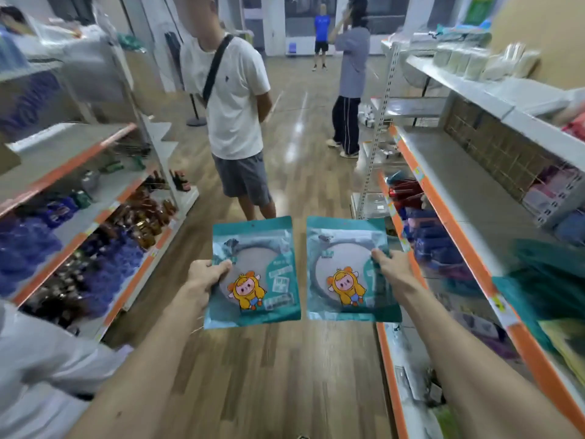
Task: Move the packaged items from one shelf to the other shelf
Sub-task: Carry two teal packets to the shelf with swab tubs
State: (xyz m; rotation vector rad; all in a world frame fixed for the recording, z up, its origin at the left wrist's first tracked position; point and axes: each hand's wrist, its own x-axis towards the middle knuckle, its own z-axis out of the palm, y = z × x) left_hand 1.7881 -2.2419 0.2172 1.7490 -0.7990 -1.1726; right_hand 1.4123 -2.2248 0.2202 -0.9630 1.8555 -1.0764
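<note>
Two teal packages with a yellow cartoon figure are held out over the aisle floor. My left hand (207, 274) pinches the left package (256, 270) at its left edge, thumb on the front. My right hand (392, 267) pinches the right package (345, 270) at its right edge. Both packages face me, upright and side by side, a small gap between them. More teal packages (550, 280) lie blurred on the right shelf (456, 198), close to my right arm.
The left shelf unit (79, 166) holds purple packs and brown bottles. A person in a white T-shirt (234, 99) stands in the aisle just beyond the packages. Two more people stand farther back. A white sleeve (41, 359) is at the lower left.
</note>
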